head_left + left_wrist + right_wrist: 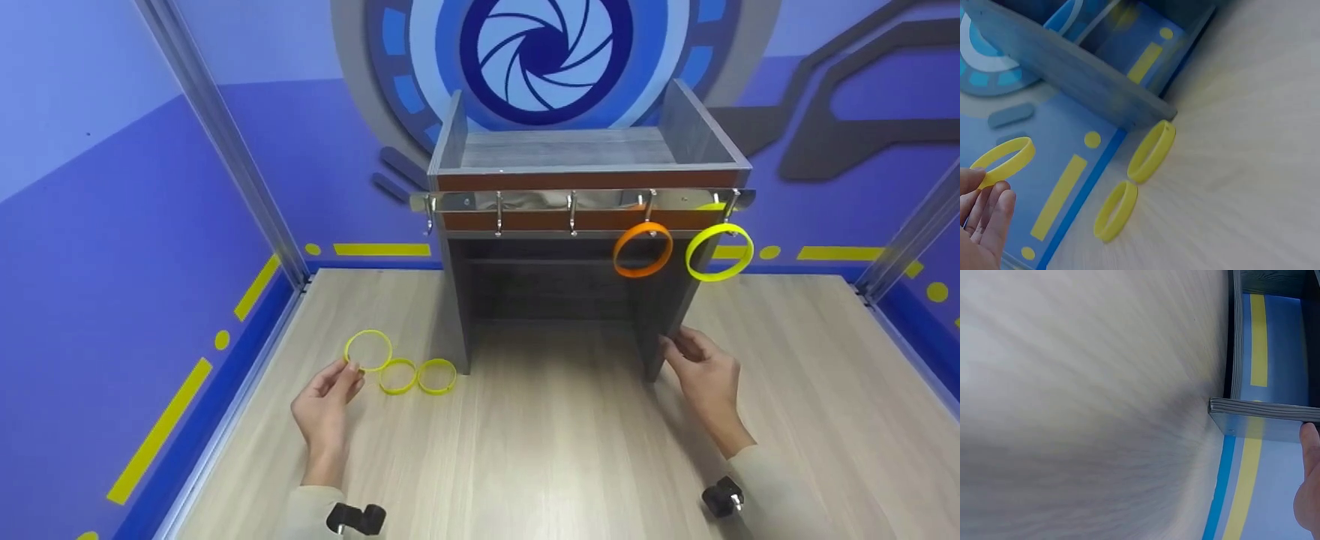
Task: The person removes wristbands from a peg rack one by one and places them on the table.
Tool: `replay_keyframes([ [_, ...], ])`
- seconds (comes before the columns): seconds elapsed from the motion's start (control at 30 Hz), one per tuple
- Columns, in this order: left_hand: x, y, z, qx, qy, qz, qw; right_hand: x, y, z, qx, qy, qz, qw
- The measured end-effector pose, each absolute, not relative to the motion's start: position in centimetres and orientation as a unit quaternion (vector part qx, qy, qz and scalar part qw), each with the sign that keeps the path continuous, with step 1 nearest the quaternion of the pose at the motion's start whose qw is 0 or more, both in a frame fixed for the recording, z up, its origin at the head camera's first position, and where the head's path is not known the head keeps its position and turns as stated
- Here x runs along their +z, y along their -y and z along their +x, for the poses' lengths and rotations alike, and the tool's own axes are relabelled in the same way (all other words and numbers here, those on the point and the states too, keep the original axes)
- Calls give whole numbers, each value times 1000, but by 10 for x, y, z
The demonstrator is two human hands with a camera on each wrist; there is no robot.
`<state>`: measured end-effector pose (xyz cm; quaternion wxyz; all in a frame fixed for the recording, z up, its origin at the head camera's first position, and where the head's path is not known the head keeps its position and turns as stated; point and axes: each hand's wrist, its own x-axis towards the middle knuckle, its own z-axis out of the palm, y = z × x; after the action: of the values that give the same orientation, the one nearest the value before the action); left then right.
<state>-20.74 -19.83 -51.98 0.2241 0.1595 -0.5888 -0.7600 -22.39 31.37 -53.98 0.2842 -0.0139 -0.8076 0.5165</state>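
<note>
In the head view, my left hand (328,400) pinches a yellow wristband (368,331) between thumb and fingers, raised at the left. Beside it, two more yellow wristbands, one nearer (398,392) and one farther right (437,392), stand on the table by the shelf's left panel. My right hand (705,373) grips the front edge of the grey wooden shelf's right side panel (656,360); the right wrist view shows one digit on that edge (1275,409). A metal hook rail (532,201) crosses the shelf front. An orange wristband (637,274) and a yellow one (718,277) hang from its right-hand hooks.
The shelf's open top tray (562,150) has raised side walls. Pale wood tabletop (540,450) spreads in front of the shelf. Blue printed walls (247,150) with metal corner posts (217,142) enclose the back and sides.
</note>
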Motion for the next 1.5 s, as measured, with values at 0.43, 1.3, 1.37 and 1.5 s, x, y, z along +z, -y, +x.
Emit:
replay_keyframes([
  [0.43, -544, 219, -217, -736, 612, 197, 211, -540, -313, -223, 515, 802, -4, 302],
  [1.3, -572, 233, -217, -711, 636, 245, 174, -542, -314, -224, 504, 810, -7, 300],
  [1.37, -572, 233, -218, -710, 636, 246, 176, -542, -314, -224, 504, 810, -6, 301],
  [1.5, -572, 232, -220, -701, 644, 250, 177, -542, -315, -224, 503, 810, -4, 299],
])
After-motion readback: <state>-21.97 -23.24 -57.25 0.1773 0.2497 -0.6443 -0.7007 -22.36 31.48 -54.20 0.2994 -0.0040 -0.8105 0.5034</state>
